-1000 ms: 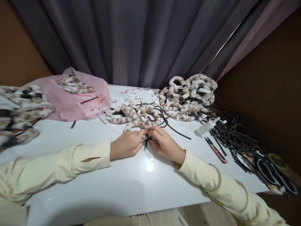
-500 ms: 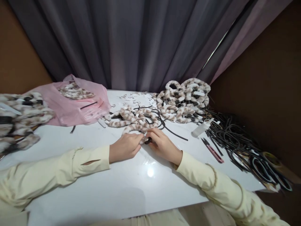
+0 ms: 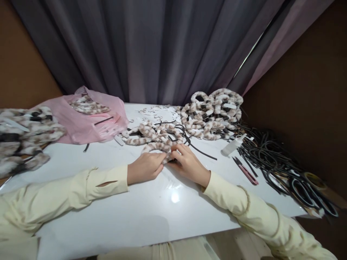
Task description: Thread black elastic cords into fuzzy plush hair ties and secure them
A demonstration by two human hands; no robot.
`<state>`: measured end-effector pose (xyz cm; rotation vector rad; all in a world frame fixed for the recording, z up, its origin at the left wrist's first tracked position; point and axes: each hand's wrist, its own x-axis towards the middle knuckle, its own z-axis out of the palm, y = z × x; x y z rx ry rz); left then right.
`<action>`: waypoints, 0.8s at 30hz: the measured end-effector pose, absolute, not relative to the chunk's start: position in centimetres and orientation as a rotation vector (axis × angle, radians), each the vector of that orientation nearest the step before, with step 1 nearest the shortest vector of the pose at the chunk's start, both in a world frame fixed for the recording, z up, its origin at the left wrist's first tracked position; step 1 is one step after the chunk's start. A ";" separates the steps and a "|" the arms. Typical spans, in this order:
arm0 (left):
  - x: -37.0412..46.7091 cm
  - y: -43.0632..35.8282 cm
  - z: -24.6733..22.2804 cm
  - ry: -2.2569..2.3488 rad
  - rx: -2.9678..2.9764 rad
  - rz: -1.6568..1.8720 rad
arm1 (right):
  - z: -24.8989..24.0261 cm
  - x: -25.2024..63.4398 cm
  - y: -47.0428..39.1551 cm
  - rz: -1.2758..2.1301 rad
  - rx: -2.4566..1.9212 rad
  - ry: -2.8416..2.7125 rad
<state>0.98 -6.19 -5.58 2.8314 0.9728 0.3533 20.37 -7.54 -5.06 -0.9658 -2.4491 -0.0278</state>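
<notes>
Near the middle of the white table, my left hand point(image 3: 146, 167) is closed on a brown-and-white furry ring point(image 3: 155, 147). My right hand point(image 3: 189, 163) pinches the same ring at its right end, with bent fingers that cover most of that spot. The two hands are close together, and the ring curves up and away beyond them. Just past it lie more furry loops point(image 3: 141, 140) and loose black cord point(image 3: 200, 153).
A pink plastic bag point(image 3: 78, 131) and furry pieces point(image 3: 27, 159) lie left. Right are a heap of furry rings point(image 3: 214, 108), a clear bottle point(image 3: 230, 147), pink-handled snips point(image 3: 246, 171) and tangled black cords point(image 3: 268, 155). Small metal hooks point(image 3: 154, 112) lie scattered at the back.
The dark part that showed between my fingertips is now mostly hidden by my right fingers. Both hands stay on the ring in nearly the same place. The view has shifted slightly.
</notes>
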 end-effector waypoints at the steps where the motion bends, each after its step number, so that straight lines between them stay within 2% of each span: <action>1: 1.0 -6.2 -5.6 0.986 2.831 0.350 | -5.0 20.4 -7.5 -0.017 -0.971 -2.463; 6: 0.9 -6.2 -5.6 1.017 2.845 0.344 | -4.6 20.8 -7.3 -0.056 -1.002 -2.577; 13: 1.0 -6.3 -5.7 1.073 2.832 0.341 | -4.9 20.9 -7.0 -0.337 -0.978 -2.596; 24: 1.1 -6.5 -5.3 1.109 2.806 0.345 | -4.0 21.0 -7.3 -0.189 -0.996 -2.457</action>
